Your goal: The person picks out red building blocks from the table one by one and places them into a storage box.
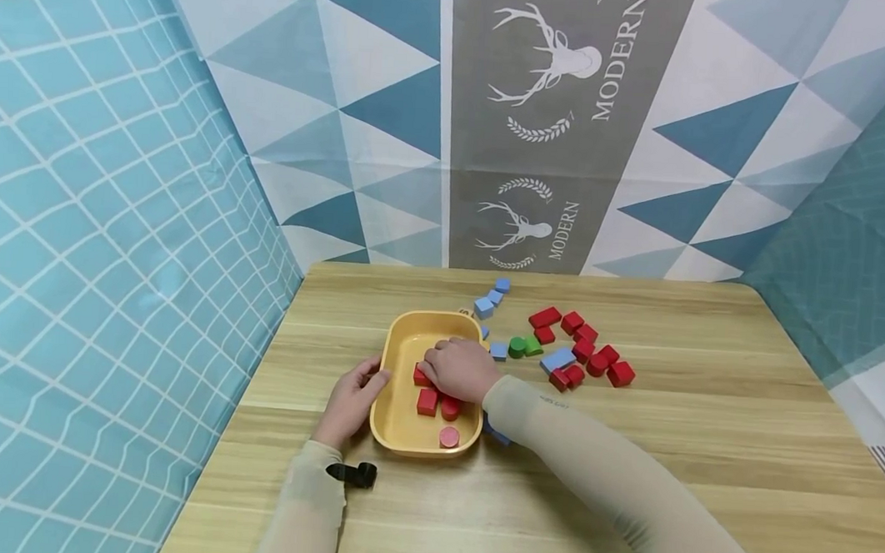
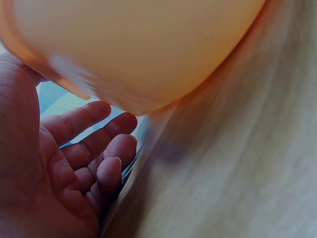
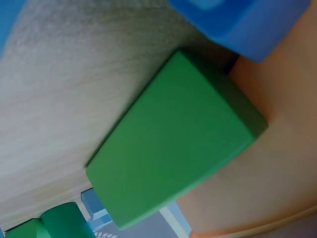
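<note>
A yellow plastic tray (image 1: pixel 424 454) stands on the wooden table with several red blocks (image 1: pixel 427 403) inside. My left hand (image 1: pixel 352 399) grips its left rim, thumb at the edge. In the left wrist view, the fingers (image 2: pixel 121 148) curl below the tray's outer wall (image 2: pixel 148 49). My right hand (image 1: pixel 462 369) reaches over the right rim into the tray, its fingertips right at a red block (image 1: pixel 421 376). I cannot tell whether it holds that block. A round red block (image 1: pixel 449 437) lies near the tray's front end. The right wrist view shows no fingers.
Right of the tray lie several loose red blocks (image 1: pixel 621 374), a blue rectangular block (image 1: pixel 558 360) and a green cylinder (image 1: pixel 517 347). Small blue blocks (image 1: pixel 483 307) lie behind it. A large green block (image 3: pixel 173 139) leans by the tray's outer wall in the right wrist view.
</note>
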`<state>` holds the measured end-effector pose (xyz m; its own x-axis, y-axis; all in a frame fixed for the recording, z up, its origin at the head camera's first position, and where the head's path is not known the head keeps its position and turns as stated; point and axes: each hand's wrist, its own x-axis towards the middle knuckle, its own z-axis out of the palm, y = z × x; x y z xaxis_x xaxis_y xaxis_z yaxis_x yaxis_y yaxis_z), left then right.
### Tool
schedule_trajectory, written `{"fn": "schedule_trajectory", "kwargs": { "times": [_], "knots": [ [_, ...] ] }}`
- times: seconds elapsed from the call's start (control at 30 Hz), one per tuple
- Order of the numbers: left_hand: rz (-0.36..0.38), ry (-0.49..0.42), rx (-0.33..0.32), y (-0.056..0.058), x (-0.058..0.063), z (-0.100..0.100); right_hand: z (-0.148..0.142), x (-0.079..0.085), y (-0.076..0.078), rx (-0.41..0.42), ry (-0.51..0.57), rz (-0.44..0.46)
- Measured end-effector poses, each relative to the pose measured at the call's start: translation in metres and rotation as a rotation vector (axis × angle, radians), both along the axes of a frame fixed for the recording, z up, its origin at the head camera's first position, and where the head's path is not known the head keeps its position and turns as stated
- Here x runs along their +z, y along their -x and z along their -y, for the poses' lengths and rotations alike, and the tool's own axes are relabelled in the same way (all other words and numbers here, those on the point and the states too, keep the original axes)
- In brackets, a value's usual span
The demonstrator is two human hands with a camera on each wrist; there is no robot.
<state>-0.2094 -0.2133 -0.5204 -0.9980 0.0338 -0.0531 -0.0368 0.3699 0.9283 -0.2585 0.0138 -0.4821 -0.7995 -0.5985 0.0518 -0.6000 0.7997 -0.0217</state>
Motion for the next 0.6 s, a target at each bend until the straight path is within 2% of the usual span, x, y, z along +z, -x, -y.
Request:
{"fn": "schedule_trajectory", "kwargs": {
  "times": [0.13,0.2,0.3,0.4,0.5,0.6],
  "knots": [
    [0.002,0.007,-0.002,-0.002,0.000,0.000,0.000,-0.002,0.000,0.003,-0.002,0.004],
    [0.005,0.007,-0.002,-0.003,0.001,0.000,-0.001,-0.003,0.000,0.001,0.031,0.025],
    [0.012,0.003,0.004,-0.004,0.001,-0.001,-0.005,-0.001,0.001,0.001,0.151,0.064],
    [0.005,-0.006,0.004,-0.004,0.001,-0.001,-0.015,0.009,0.006,0.003,0.278,0.069],
    [-0.003,-0.020,-0.001,-0.003,0.002,-0.001,-0.035,0.022,0.016,-0.064,0.350,0.049],
    [-0.006,-0.027,-0.003,-0.003,0.003,-0.001,-0.064,0.030,0.031,-0.197,0.347,0.016]
  ]
}}
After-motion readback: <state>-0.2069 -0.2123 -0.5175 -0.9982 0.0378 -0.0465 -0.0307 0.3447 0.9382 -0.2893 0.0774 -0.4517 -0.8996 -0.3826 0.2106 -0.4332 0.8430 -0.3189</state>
